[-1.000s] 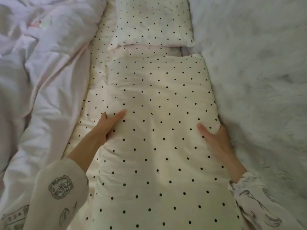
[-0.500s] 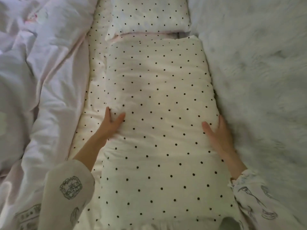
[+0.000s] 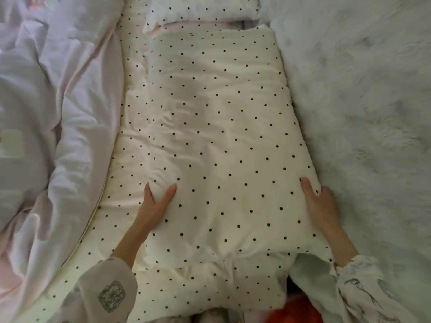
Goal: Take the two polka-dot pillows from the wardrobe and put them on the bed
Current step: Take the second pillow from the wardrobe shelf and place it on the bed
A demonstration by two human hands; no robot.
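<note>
A cream pillow with black polka dots [image 3: 221, 141] lies lengthwise on a matching polka-dot sheet [image 3: 130, 94] on the bed. My left hand [image 3: 155, 206] grips its left edge, thumb on top and fingers tucked under. My right hand [image 3: 319, 206] grips its right edge the same way. A second polka-dot pillow [image 3: 203, 7] lies beyond it at the top of the view, its far part cut off by the frame.
A rumpled pale pink duvet [image 3: 53, 108] fills the left side. A fluffy white-grey blanket [image 3: 368, 108] covers the right side. Something orange-red [image 3: 296, 311] shows at the bottom edge, below the pillow.
The near pillow has slid away from me towards the far pillow, with both hands still on its sides. Its near edge and the sheet below it now show.
</note>
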